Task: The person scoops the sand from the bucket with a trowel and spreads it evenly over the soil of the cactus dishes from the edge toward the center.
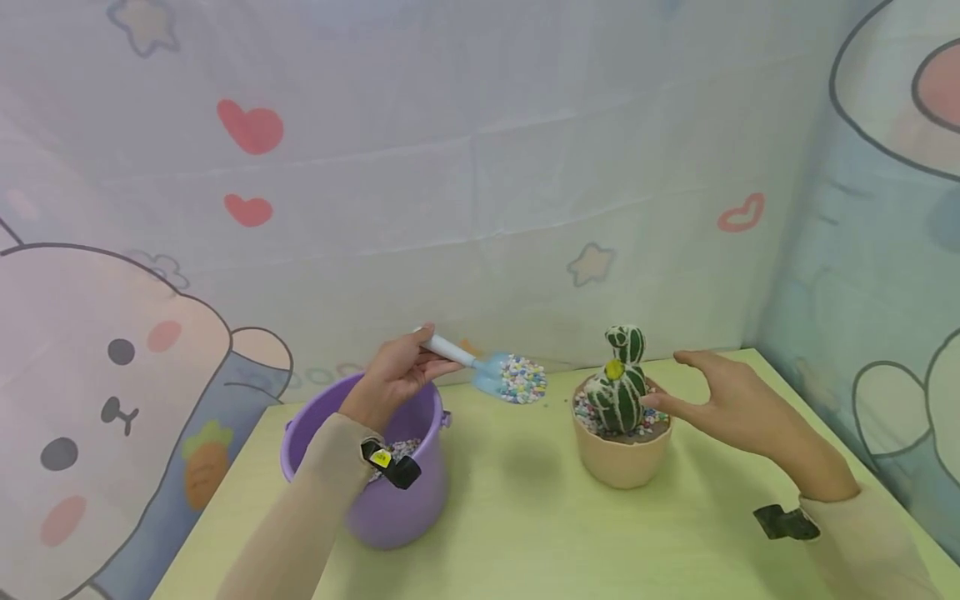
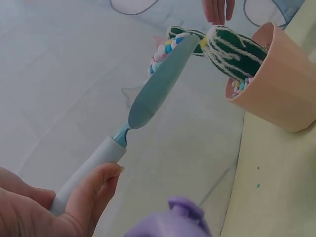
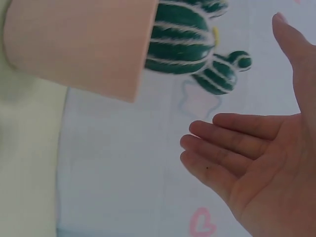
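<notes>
The fingers of the left hand (image 1: 393, 371) pinch the white handle of the scoop (image 1: 486, 377), thumb against one side. The fingers of the right hand (image 1: 738, 407) are straight and lie side by side, the thumb spread away from them; they hold nothing, and the right wrist view shows a gap between them and the cactus (image 1: 621, 398). The scoop hangs above the tabletop (image 1: 517, 533), between bucket and pot, with coloured beads (image 1: 523, 380) heaped toward its tip.

The likeliest trouble is a spill: the blade seems to slope down toward the tip, so a little more tilt or a twist of that pinch grip could send beads over the front edge before it is above the pot (image 1: 624, 460). A couple of loose beads (image 2: 257, 185) already lie on the tabletop left of the pot. The cactus is another hazard, since it fills much of the pot's mouth and stands above the rim; a blade coming in from the left could knock it, or beads could bounce off it. With the right hand just right of the pot but not gripping it, such a knock might shift the pot. Farther left, the purple bucket (image 1: 401, 508), with more beads inside, stands beneath the left forearm, where a lowered wrist could catch its rim
</notes>
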{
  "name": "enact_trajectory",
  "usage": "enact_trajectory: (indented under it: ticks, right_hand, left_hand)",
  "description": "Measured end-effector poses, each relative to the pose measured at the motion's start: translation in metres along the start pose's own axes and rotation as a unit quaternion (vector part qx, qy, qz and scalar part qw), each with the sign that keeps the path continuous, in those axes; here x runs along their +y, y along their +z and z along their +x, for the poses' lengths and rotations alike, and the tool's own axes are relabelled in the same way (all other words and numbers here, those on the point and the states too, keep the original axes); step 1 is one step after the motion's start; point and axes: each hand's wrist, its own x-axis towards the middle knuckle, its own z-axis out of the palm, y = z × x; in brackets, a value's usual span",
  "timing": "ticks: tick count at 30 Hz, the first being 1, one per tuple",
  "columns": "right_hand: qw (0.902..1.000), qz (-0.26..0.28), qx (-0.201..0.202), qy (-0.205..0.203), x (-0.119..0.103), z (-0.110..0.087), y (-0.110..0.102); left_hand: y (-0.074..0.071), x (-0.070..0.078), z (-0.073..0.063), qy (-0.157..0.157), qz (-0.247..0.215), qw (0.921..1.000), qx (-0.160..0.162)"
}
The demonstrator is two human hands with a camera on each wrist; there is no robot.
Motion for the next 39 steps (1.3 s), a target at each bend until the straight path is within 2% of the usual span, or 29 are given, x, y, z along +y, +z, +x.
enact_trajectory:
  ticks: [12,23,30,39]
  right_hand:
    - [0.9983,0.030,-0.039,-0.032,0.025,0.007,0.028]
    - [0.9942,0.064,-0.072,-0.048,0.031,0.014,0.049]
    - [0.9923,0.080,-0.074,-0.059,0.035,0.015,0.063]
    - [0.9919,0.087,-0.075,-0.055,0.032,0.013,0.067]
  left_hand:
    - [0.017,-0.011,0.014,-0.007,0.004,1.0000,-0.001]
    - [0.023,-0.012,0.024,-0.008,0.019,0.9996,0.019]
    - [0.026,-0.014,0.029,-0.009,0.041,0.9987,0.028]
    - [0.027,-0.018,0.034,-0.010,0.055,0.9981,0.026]
